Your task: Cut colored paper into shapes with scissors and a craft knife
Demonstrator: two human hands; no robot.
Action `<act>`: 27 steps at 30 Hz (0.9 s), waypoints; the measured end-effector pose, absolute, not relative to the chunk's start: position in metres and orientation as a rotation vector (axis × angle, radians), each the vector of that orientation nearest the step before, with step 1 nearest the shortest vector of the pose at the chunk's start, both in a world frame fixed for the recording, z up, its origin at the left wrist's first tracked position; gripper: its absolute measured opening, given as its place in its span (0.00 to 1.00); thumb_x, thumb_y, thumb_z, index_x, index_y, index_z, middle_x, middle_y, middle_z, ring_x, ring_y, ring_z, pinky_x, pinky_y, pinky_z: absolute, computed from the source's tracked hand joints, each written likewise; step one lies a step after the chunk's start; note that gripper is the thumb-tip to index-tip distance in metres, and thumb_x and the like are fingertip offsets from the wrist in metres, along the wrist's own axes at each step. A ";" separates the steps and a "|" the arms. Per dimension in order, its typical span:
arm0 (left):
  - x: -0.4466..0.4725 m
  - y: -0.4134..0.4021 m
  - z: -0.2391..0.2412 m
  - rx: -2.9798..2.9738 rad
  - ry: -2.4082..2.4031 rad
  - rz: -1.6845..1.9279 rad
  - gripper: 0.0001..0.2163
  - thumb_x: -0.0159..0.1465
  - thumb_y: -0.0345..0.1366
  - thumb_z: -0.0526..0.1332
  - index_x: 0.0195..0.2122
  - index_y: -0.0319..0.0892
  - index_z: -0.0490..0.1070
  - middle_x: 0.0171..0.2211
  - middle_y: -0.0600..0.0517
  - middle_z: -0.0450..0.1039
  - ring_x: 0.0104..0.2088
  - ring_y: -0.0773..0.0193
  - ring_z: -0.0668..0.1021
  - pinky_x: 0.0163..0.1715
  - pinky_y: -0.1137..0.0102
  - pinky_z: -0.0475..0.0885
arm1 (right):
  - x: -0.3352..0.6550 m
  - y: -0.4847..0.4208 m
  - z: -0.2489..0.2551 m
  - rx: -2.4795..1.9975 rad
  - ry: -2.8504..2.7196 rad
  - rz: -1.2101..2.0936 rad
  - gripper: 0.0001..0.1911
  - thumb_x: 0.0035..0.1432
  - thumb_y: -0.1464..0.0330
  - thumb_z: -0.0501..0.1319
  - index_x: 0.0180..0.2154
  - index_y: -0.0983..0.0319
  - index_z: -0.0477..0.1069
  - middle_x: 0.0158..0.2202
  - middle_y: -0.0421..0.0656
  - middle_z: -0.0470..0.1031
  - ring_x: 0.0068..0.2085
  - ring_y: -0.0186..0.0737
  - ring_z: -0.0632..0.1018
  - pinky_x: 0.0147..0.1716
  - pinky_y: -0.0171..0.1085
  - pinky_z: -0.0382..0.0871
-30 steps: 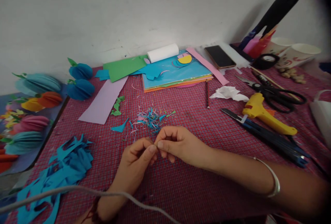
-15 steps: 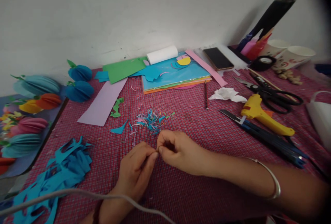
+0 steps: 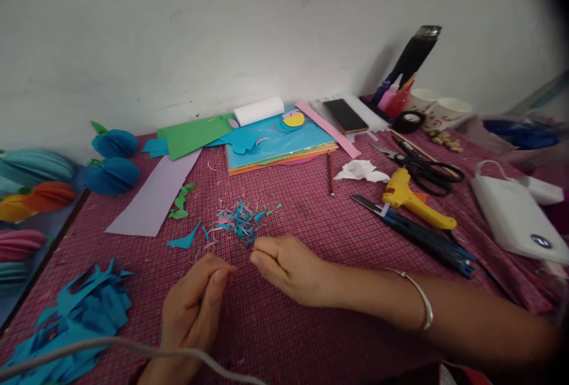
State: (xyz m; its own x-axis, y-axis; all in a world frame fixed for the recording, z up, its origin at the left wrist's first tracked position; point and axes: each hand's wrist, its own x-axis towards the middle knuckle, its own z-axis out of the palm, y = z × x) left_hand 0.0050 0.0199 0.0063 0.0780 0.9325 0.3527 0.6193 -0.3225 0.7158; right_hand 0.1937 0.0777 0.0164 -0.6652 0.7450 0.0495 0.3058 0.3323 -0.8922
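Observation:
My left hand [image 3: 191, 302] is closed at the lower middle, thumb pressed to the curled fingers; anything between them is too small to make out. Just right of it, apart by a small gap, my right hand [image 3: 287, 269] is also closed, its fingertips pinched, and no held thing can be named. Beyond my right hand lies a pile of fine coloured paper shreds [image 3: 242, 219]. A blue paper scrap [image 3: 185, 236] and green paper leaf scraps [image 3: 181, 200] rest left of the pile.
Left are blue paper strips [image 3: 84, 320] and paper pumpkins [image 3: 113, 175]. Stacked coloured sheets [image 3: 275, 150] lie by the wall. Right are a yellow glue gun [image 3: 418, 201], a blue cutter [image 3: 422, 239], scissors [image 3: 431, 174] and a white box [image 3: 518, 213]. A grey cable [image 3: 133, 344] crosses the foreground.
My hands, which met at the fingertips, have come apart, the left moving down and left. The view has turned right, showing more of the white box.

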 end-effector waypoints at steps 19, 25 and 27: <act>0.018 0.016 0.005 1.967 1.302 1.033 0.16 0.69 0.36 0.47 0.23 0.43 0.55 0.22 0.56 0.57 0.24 0.69 0.62 0.26 0.71 0.57 | 0.197 0.082 -0.002 -0.926 -2.266 1.091 0.20 0.66 0.61 0.47 0.22 0.59 0.51 0.20 0.35 0.55 0.23 0.32 0.58 0.24 0.34 0.50; 0.015 0.018 -0.001 1.860 1.176 1.195 0.18 0.70 0.41 0.41 0.22 0.44 0.54 0.22 0.54 0.58 0.26 0.66 0.62 0.28 0.68 0.59 | 0.195 0.093 0.006 -0.884 -2.298 0.998 0.07 0.64 0.68 0.49 0.32 0.59 0.59 0.28 0.39 0.65 0.29 0.34 0.66 0.29 0.34 0.58; 0.013 0.019 -0.002 1.856 1.200 1.217 0.19 0.70 0.42 0.41 0.22 0.44 0.55 0.23 0.54 0.59 0.26 0.66 0.63 0.29 0.68 0.60 | 0.195 0.096 0.008 -0.921 -2.384 0.936 0.08 0.64 0.68 0.49 0.30 0.60 0.60 0.26 0.38 0.64 0.27 0.34 0.65 0.28 0.34 0.57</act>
